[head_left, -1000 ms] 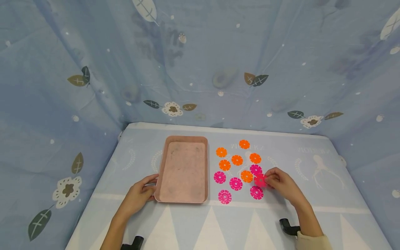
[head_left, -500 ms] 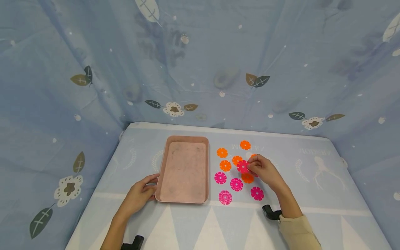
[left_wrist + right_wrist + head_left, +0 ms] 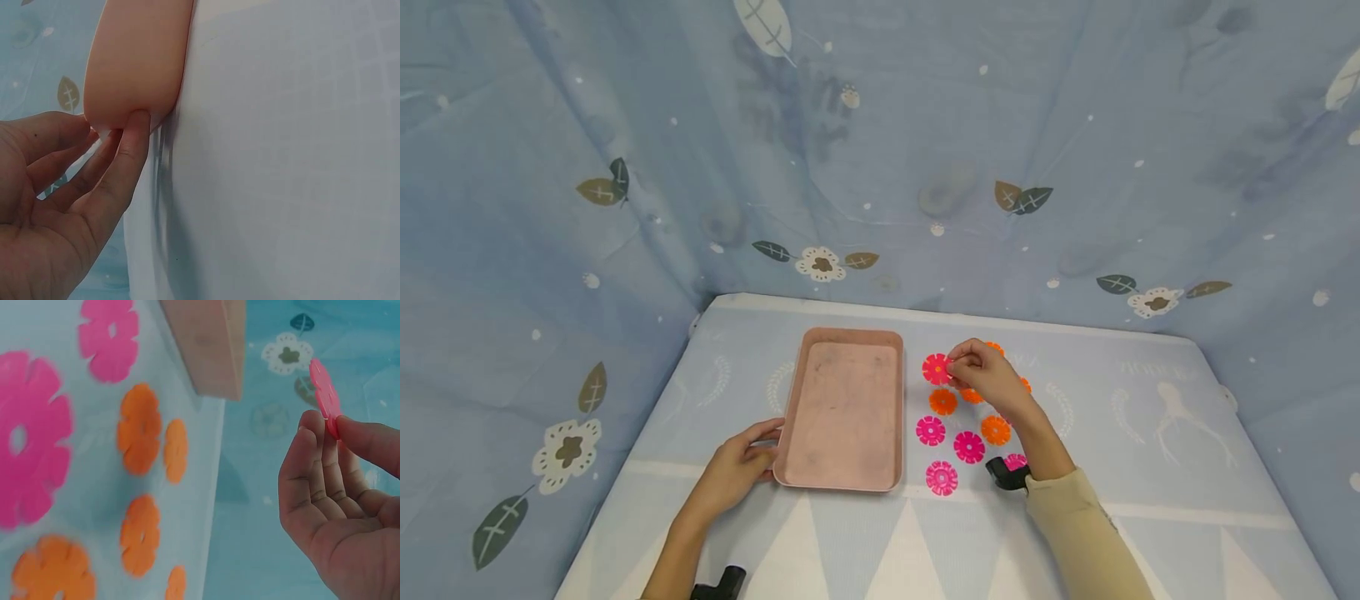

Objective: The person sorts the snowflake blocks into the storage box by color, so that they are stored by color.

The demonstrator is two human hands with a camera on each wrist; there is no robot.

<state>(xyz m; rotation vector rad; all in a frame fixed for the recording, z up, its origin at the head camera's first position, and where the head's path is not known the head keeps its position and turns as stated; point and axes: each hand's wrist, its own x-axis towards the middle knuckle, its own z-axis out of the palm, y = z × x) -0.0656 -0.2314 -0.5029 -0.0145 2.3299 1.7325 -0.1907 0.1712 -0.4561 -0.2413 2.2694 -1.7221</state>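
Note:
In the head view my left hand grips the left edge of a shallow pink tray. The left wrist view has that hand's fingertips against the outside of the tray wall. My right hand pinches a bright pink notched plastic disc, like a snowflake building disc, above the table's far part. In the right wrist view the held disc stands on edge between thumb and fingers. Flat beneath lie orange discs and pink discs; the right hand and forearm hide several partly.
The tray stands left of the discs on a pale blue and white tablecloth. A blue patterned curtain hangs behind the table's far edge and at both sides. Black camera mounts sit by the wrists.
My right hand has lifted the bright pink disc from the right side of the group and carried it left and toward the far side. The left hand stays at the tray.

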